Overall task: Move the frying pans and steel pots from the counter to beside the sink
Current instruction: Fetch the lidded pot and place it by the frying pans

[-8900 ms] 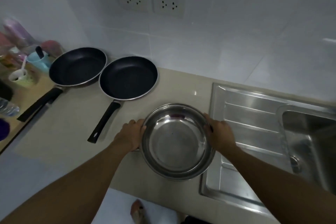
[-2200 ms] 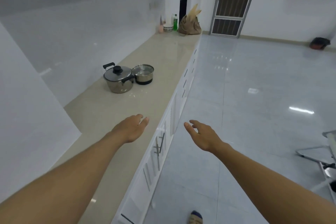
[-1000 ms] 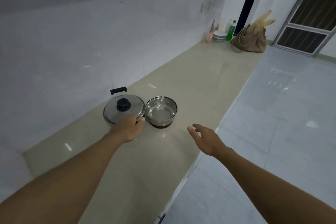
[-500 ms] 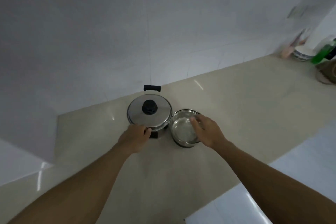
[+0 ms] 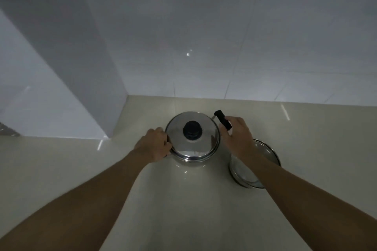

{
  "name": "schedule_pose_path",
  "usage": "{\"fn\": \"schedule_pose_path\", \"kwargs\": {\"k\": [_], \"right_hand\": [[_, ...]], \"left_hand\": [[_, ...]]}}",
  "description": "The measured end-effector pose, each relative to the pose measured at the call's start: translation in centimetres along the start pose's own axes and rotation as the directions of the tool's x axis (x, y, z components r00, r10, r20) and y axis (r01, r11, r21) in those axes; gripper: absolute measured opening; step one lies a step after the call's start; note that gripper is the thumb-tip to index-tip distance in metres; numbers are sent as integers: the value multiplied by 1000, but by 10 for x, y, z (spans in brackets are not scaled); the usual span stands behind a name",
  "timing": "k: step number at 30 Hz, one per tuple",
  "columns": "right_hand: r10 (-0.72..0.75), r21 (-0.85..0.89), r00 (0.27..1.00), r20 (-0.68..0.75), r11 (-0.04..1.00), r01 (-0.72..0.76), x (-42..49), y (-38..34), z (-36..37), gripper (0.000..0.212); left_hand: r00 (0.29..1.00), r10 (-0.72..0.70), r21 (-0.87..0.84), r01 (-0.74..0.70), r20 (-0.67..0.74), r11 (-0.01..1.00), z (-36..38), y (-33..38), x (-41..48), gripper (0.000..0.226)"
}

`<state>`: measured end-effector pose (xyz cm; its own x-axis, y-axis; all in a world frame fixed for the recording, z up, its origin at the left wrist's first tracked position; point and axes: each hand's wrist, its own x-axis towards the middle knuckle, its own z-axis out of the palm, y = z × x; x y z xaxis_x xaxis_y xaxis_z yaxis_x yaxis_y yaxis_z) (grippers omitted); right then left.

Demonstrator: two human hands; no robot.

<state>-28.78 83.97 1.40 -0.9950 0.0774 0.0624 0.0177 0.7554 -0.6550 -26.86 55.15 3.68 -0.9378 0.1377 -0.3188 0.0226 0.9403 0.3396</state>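
A lidded steel pot [image 5: 192,149] stands upright on the beige counter [image 5: 183,199] just above the middle of the frame. Its shiny domed lid [image 5: 202,142] sits closed, with a round black knob [image 5: 191,133] at the centre. A black side handle [image 5: 222,120] juts out at its upper right, gripped by the right hand [image 5: 236,136]. The left hand [image 5: 155,144] grips the pot's left edge. Just to the right and lower, a smaller open steel pot [image 5: 241,171] stands upright, partly hidden under the right forearm.
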Motion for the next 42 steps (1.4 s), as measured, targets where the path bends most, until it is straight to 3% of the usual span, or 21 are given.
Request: {"fn": "schedule_pose_path", "kwargs": {"k": [6,10,13,18,21,24,26,31,35,42], "right_hand": [[-37,19,982,186,999,35,16,-22,30,50],[-31,39,981,193,999,24,16,-37,52,55],[21,27,991,131,999,-24,14,-45,67,52],[47,-48,996,80,998,-43,13,-45,74,42],[44,-66,997,64,997,-40,8,-43,75,36],[36,-54,998,43,998,-34,0,-42,76,31],[30,-46,998,47,999,-28,-3,-42,76,29],[30,-34,998,55,999,-28,-9,-39,78,26],[-29,-21,997,77,999,31,-16,-38,80,23],[-93,48,994,52,995,90,-43,-63,85,25]], "left_hand": [[997,40,26,-38,-68,999,-8,-39,-6,21],[984,99,-35,-105,-151,994,-6,-57,-11,9],[989,-44,-278,3,-143,960,-6,-60,-9,15],[971,-224,-420,171,-80,891,4,-52,4,37],[963,-259,-381,212,-76,900,4,-51,4,40],[984,-161,-218,143,-70,965,3,-53,2,43],[983,-177,-262,158,-50,952,6,-54,-1,44],[968,-244,-180,229,-67,957,12,-50,-19,49],[959,-273,-255,246,-74,935,18,-51,-38,47],[938,-291,-263,237,-188,935,17,-73,-80,48]]}}
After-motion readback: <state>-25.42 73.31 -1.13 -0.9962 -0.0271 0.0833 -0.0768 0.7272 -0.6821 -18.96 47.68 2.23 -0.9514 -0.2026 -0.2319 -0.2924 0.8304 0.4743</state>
